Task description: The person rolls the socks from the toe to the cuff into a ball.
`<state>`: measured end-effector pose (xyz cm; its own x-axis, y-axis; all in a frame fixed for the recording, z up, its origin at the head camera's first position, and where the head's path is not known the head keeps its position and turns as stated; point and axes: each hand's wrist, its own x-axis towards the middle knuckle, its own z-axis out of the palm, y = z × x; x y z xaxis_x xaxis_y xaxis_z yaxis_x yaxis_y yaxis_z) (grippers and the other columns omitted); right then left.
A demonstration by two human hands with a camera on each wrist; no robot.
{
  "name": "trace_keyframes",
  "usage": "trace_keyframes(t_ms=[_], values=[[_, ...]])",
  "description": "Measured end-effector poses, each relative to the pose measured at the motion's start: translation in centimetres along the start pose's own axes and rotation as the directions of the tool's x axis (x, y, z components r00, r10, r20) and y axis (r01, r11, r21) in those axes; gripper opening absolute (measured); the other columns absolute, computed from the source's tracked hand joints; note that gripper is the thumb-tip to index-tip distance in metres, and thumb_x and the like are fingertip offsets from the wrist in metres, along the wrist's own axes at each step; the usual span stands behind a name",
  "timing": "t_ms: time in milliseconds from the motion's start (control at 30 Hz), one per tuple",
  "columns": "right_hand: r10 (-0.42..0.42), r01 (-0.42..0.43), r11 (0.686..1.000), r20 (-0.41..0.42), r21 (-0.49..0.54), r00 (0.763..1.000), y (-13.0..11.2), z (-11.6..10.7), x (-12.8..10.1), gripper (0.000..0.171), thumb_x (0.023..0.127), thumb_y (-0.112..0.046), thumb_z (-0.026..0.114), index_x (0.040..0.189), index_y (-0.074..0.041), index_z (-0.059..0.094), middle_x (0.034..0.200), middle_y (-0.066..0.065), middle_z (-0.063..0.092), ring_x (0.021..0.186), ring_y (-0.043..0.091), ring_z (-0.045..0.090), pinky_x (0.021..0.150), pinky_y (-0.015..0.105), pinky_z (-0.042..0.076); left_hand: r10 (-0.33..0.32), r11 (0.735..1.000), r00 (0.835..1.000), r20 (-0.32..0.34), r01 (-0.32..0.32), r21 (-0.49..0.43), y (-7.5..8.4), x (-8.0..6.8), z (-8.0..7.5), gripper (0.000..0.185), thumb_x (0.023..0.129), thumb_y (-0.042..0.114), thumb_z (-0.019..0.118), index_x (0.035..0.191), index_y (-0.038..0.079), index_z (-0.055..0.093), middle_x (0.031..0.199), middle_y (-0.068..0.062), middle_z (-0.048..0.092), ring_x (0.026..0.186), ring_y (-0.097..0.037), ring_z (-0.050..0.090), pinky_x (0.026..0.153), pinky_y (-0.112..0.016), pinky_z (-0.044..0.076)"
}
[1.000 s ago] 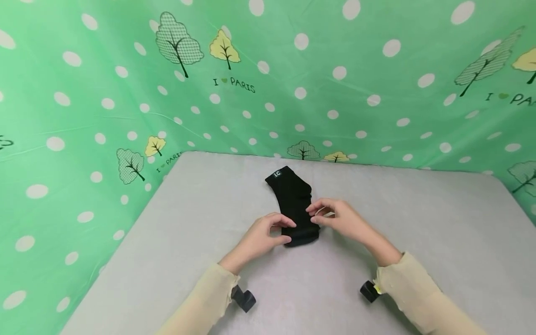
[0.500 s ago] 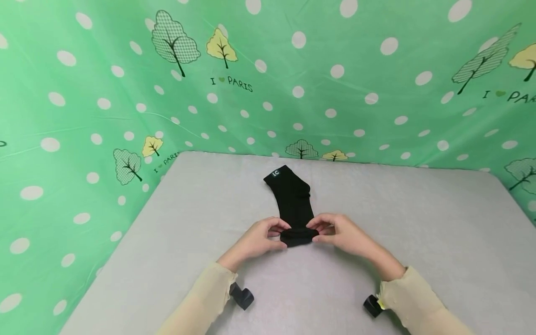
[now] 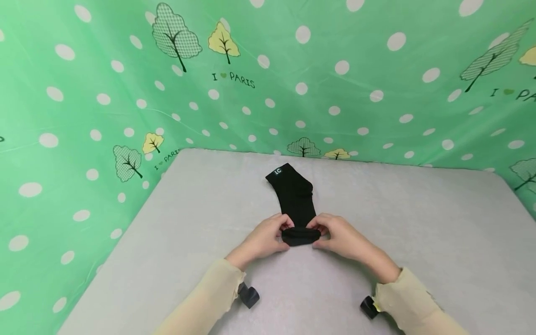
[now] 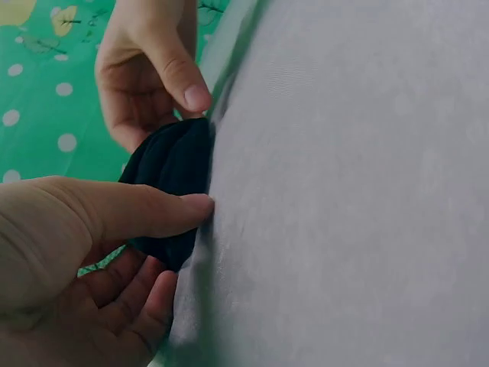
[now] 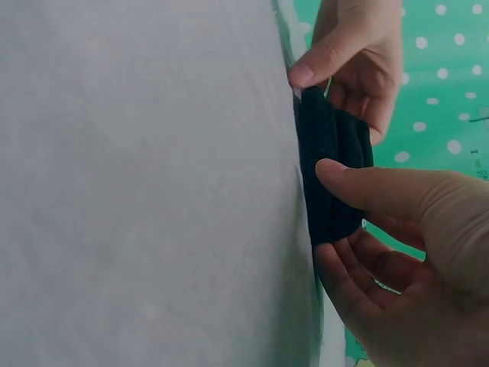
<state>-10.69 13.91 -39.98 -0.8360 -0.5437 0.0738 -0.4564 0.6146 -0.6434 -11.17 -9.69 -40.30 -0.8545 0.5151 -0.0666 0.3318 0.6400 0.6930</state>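
Pinching the rolled near end of the black sock (image 3: 294, 200) on the grey table (image 3: 418, 223), left hand (image 3: 264, 239) and right hand (image 3: 343, 237) (fingers curled) risk the roll springing loose if either grip slackens.

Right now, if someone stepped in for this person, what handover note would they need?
Left hand: pinches the left end of the rolled near end of the black sock.
Right hand: pinches the right end of the same roll.
Sock: lies flat on the grey table, its labelled end pointing away.
Done: the near end is rolled into a short roll.
Left: most of the sock is still unrolled.
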Motion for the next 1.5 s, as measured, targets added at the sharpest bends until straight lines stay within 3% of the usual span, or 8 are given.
trace_keyframes(t_ms=[333,633,967,1367,1500], values=[[0.026,-0.028,0.995,-0.027,-0.099,0.999,-0.4,0.6,0.7,0.034,0.075,-0.007,0.086,0.102,-0.01,0.066,0.094,-0.001,0.066,0.08,0.008,0.054,0.072,0.026,0.048,-0.055,0.998,0.997,-0.058,0.053,-0.04,0.0,0.1,0.0,0.023,0.085,0.005,0.073,0.105,0.011,0.063,0.107,-0.006,0.066,0.098,-0.019,0.063,0.085,-0.029,0.053],[0.011,-0.019,0.987,-0.055,-0.157,0.998,-0.7,1.0,1.3,0.041,0.073,-0.011,0.087,0.104,-0.01,0.061,0.093,0.0,0.065,0.084,0.013,0.057,0.077,0.035,0.05,-0.028,0.994,0.994,-0.109,0.015,-0.112,-0.3,0.2,-0.1,0.023,0.087,0.006,0.074,0.109,0.009,0.065,0.105,-0.007,0.07,0.098,-0.02,0.066,0.082,-0.026,0.057],[0.024,-0.03,0.997,-0.079,-0.069,0.997,-0.2,0.9,0.8,0.026,0.081,-0.009,0.08,0.102,-0.01,0.066,0.088,-0.002,0.065,0.074,0.009,0.053,0.066,0.023,0.045,-0.03,0.989,0.993,-0.117,0.013,-0.145,-0.7,0.1,-0.2,0.016,0.09,0.015,0.073,0.105,0.01,0.07,0.106,-0.007,0.073,0.098,-0.021,0.07,0.083,-0.024,0.057],[0.028,-0.033,0.999,-0.11,-0.035,0.994,0.3,0.7,0.6,0.015,0.089,-0.014,0.074,0.102,-0.009,0.071,0.093,0.0,0.072,0.079,0.006,0.06,0.071,0.025,0.052,-0.05,0.988,0.987,-0.153,0.027,-0.154,-0.7,0.2,0.0,0.009,0.091,0.018,0.072,0.098,0.012,0.073,0.097,-0.004,0.077,0.088,-0.016,0.073,0.079,-0.021,0.055],[0.027,-0.03,0.999,-0.105,-0.026,0.994,0.4,0.7,0.6,0.021,0.084,-0.016,0.08,0.102,-0.011,0.07,0.09,-0.002,0.07,0.078,0.006,0.06,0.07,0.024,0.052,-0.064,0.985,0.985,-0.158,0.038,-0.166,-0.7,0.4,0.1,0.009,0.091,0.018,0.073,0.096,0.011,0.073,0.095,-0.004,0.077,0.086,-0.015,0.073,0.078,-0.021,0.055]])
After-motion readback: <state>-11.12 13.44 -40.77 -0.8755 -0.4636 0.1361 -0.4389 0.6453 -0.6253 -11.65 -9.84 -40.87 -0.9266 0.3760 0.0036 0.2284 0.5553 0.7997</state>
